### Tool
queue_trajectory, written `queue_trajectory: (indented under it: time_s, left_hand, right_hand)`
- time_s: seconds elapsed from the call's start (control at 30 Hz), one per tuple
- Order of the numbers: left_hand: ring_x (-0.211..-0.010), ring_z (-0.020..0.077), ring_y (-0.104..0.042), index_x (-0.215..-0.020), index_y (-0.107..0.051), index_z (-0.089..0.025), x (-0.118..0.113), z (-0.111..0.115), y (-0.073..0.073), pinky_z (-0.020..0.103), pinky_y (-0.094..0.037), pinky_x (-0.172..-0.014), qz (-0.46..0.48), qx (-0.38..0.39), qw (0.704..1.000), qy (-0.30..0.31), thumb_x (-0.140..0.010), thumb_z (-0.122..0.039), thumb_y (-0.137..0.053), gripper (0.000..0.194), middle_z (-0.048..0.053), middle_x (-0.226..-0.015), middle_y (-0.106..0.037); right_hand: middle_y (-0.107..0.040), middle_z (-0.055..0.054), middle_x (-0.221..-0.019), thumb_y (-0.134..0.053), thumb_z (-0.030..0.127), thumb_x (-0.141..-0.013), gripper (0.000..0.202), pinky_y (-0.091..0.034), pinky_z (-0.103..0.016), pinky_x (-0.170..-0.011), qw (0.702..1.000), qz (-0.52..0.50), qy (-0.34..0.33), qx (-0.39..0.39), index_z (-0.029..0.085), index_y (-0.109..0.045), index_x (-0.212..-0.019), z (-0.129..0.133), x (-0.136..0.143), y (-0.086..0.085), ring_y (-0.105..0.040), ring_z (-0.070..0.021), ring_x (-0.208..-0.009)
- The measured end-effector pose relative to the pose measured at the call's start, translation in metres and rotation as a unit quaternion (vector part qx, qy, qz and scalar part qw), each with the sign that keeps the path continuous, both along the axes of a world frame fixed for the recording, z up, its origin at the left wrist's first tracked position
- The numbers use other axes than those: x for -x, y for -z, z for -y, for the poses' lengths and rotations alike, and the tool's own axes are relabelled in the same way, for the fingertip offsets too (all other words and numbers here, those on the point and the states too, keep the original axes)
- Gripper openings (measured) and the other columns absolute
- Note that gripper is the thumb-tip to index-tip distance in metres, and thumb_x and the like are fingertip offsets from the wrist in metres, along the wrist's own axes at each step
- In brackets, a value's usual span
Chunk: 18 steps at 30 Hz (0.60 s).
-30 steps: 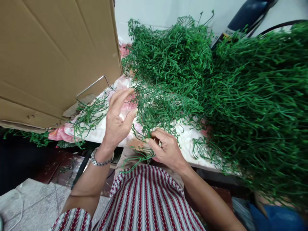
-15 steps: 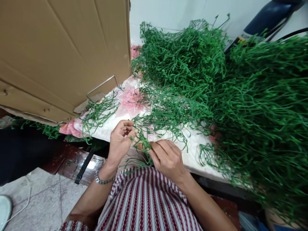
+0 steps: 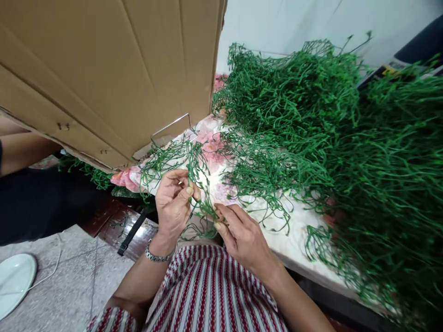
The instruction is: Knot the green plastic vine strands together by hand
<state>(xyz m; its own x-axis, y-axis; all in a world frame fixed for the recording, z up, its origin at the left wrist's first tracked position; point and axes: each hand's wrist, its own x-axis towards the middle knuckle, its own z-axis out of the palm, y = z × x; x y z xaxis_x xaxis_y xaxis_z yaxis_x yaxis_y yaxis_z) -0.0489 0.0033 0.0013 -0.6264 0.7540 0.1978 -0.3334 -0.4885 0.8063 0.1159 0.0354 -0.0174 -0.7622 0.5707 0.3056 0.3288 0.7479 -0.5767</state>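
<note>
My left hand (image 3: 175, 203), with a metal-band watch on its wrist, pinches thin green stems (image 3: 198, 159) between thumb and forefinger. They look like artificial flower stems with small knobbed tips, and they stand up past the fingers. To its right, my right hand (image 3: 244, 235) is closed on the lower part of a small bunch of the same stems (image 3: 206, 206). Both hands are close together over the table's front edge, just above my lap. Where the two sets of stems cross, I cannot tell them apart. More loose stems (image 3: 166, 157) lie beyond my left hand.
A large heap of green stems (image 3: 391, 175) covers the right and back of the flower-print tablecloth (image 3: 277, 237). A cardboard panel (image 3: 114, 69) stands at left, a bent wire (image 3: 171, 125) before it. Another person's arm (image 3: 27, 150) shows behind it. A white round object (image 3: 17, 281) is below.
My view has turned left, so the table things sit further right. Stems at my left hand now rise upright above its fingers. Another person's arm has come into sight at the left.
</note>
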Motion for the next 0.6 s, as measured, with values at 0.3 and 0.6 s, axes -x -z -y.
queue_trajectory:
  time_s: [0.3, 0.6]
  left_hand:
    - [-0.071, 0.0114, -0.055, -0.091, -0.064, -0.017, -0.002, 0.013, 0.023, 0.021, -0.045, -0.059, -0.266, -0.057, 0.961, 0.051, -0.075, -0.007, -0.058, 0.019, 0.003, -0.076, -0.058]
    - [-0.074, 0.0142, -0.057, -0.102, -0.063, -0.018, -0.019, 0.017, 0.033, 0.032, -0.049, -0.070, -0.340, -0.136, 0.925, 0.098, -0.074, 0.003, -0.052, 0.037, 0.003, -0.075, -0.061]
  right_hand:
    - [-0.059, -0.010, -0.103, -0.055, 0.003, -0.075, 0.044, -0.049, -0.028, -0.081, 0.970, -0.181, 0.114, -0.114, 0.012, -0.053, -0.118, -0.011, -0.032, -0.046, -0.056, -0.0151, -0.091]
    - [-0.064, -0.010, -0.094, -0.053, 0.012, -0.079, 0.024, -0.049, -0.037, -0.078, 0.996, -0.055, 0.007, -0.071, 0.012, -0.061, -0.102, -0.033, -0.054, -0.043, -0.058, -0.0199, -0.089]
